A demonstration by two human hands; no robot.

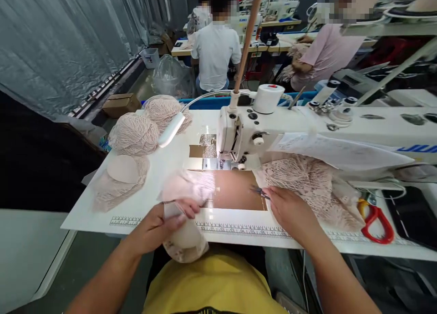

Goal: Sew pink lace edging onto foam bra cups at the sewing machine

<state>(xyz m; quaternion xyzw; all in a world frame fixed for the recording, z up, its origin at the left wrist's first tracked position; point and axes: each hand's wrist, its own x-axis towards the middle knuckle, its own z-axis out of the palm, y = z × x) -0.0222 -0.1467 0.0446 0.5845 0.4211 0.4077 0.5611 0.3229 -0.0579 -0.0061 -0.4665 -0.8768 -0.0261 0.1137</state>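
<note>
Tableside sits a closed cardboard box; left fingers grip fabric, right fingers snips.

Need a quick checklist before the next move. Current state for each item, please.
1. Left hand gripping the pink fabric: ok.
2. Right hand holding the snips: ok.
3. Snips apart from the fabric in the left hand: ok, with a visible gap between them.
4. Fabric clear of the needle on the sewing machine: cannot tell, too small to make out.
5. Red-handled scissors out of both hands: ok, lying towards the right end of the table.
</note>
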